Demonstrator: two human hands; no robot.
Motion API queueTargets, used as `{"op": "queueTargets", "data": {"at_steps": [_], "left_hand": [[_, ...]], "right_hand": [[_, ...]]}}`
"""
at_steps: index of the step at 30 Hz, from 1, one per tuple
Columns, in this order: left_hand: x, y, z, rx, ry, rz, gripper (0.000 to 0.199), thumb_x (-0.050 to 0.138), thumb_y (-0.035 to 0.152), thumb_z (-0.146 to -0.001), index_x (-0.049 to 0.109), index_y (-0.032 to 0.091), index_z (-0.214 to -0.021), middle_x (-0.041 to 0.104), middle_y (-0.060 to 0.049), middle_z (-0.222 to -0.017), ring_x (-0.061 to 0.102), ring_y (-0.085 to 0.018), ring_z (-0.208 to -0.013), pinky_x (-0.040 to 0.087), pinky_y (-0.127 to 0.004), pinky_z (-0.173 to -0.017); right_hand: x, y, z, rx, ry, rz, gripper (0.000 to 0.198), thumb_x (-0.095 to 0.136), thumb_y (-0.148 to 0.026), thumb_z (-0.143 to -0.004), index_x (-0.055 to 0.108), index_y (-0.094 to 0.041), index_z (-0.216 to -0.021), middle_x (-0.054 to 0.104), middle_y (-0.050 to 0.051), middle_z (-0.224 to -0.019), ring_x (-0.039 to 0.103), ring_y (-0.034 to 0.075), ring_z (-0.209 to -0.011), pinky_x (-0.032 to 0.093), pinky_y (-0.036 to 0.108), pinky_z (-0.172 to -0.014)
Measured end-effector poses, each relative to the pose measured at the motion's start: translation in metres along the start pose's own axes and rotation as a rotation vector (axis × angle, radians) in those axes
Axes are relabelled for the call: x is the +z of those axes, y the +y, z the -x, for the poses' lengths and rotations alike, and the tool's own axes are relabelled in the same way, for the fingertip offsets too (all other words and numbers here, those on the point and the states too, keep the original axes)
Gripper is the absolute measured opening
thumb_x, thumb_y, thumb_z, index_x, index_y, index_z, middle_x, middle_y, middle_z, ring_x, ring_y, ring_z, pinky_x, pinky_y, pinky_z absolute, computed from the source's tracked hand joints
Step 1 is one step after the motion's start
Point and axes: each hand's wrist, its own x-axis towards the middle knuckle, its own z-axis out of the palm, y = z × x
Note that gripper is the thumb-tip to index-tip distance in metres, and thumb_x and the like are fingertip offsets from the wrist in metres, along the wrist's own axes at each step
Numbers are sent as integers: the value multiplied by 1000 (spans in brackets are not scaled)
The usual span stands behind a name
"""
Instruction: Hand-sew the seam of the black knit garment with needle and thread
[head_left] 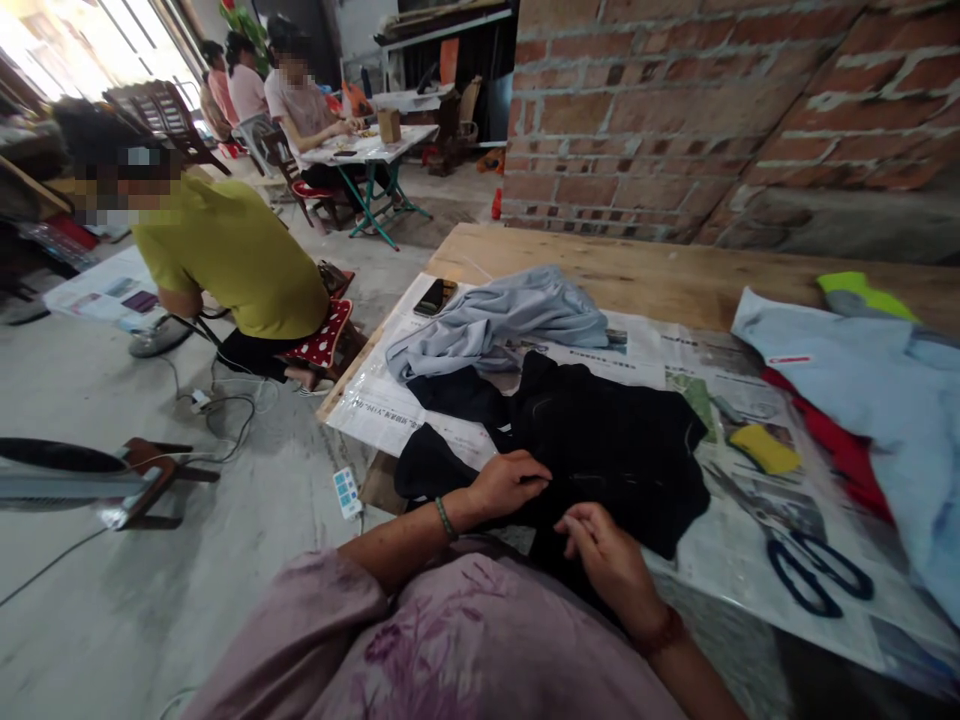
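Note:
A black garment lies spread on the newspaper-covered table edge in front of me, with pale stitch-like lines across it. At its near edge, my left hand is closed, fingertips pinching the dark cloth. My right hand is just to the right and nearer my body, its thumb and fingers drawn together in a pinch. Whatever sits between those fingers is too small to make out. Large scissors with dark blue handles rest partly open on the newspaper, right of the garment.
A crumpled light grey-blue garment and a phone lie behind. At right are a yellow sponge-like block and a pale blue garment. A brick wall borders the table. A person in yellow-green sits at left; others sit further back.

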Motion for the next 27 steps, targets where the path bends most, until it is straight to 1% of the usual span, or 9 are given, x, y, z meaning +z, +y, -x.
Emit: {"op": "queueTargets", "data": {"at_steps": [2, 4, 6, 8, 10, 11, 15, 20, 27], "left_hand": [[2, -1, 1, 2, 18, 2, 15, 58, 17, -79, 69, 16, -89, 65, -4, -84, 60, -11, -74, 49, -21, -71], [4, -2, 1, -2, 27, -1, 16, 57, 18, -80, 70, 17, -90, 65, -4, -83, 59, -11, -73, 49, -21, -70], [5, -3, 2, 0, 28, 2, 17, 57, 17, -80, 70, 17, -90, 65, -4, -82, 59, -10, -73, 49, -20, -71], [5, -2, 2, 2, 27, 9, 18, 56, 17, -80, 70, 16, -91, 64, -4, -82, 59, -11, -74, 49, -20, -71], [4, -2, 2, 2, 25, 16, 19, 55, 17, -80, 70, 15, -92, 64, -4, -82, 59, -11, -74, 49, -20, -72], [4, -2, 1, -1, 23, 17, 20, 54, 16, -80, 70, 15, -93, 64, -4, -82, 59, -11, -74, 49, -21, -72], [3, 0, 1, -10, 14, 17, 22, 53, 14, -79, 69, 16, -94, 63, -3, -82, 59, -10, -75, 49, -21, -73], [4, 1, 1, -12, 22, 20, 22, 52, 13, -79, 69, 16, -93, 62, -4, -82, 59, -11, -74, 49, -21, -72], [2, 2, 1, -32, 32, 41, 20, 54, 15, -79, 68, 17, -92, 64, -4, -84, 59, -11, -76, 49, -21, -73]], "right_hand": [[3, 5, -3, 5, 13, 19, 41, 34, -51, -87, 59, -19, -82, 63, 3, -63, 57, 14, -50, 45, 24, -51], [4, 10, -5, -22, 46, 43, 43, 35, -52, -87, 63, -19, -87, 64, 3, -65, 58, 14, -50, 46, 24, -51], [5, 14, -7, -68, 81, 79, 42, 36, -51, -87, 65, -20, -92, 67, 4, -71, 62, 16, -59, 48, 24, -55], [5, 16, -8, -107, 110, 105, 40, 37, -49, -87, 65, -21, -93, 69, 5, -81, 66, 18, -71, 50, 25, -62], [6, 16, -9, -130, 122, 111, 38, 37, -45, -88, 65, -21, -95, 69, 5, -92, 66, 19, -80, 52, 26, -68], [6, 16, -9, -138, 119, 113, 38, 36, -44, -88, 64, -20, -96, 69, 5, -93, 66, 19, -81, 52, 26, -69], [6, 15, -9, -157, 103, 118, 38, 33, -41, -89, 63, -19, -99, 69, 6, -91, 66, 19, -80, 52, 27, -70], [5, 16, -12, -137, 98, 143, 38, 33, -40, -89, 62, -19, -100, 69, 7, -91, 66, 20, -82, 52, 28, -71], [7, 13, -18, -138, 106, 136, 39, 32, -41, -89, 62, -19, -99, 69, 7, -89, 66, 20, -78, 52, 27, -67]]}}
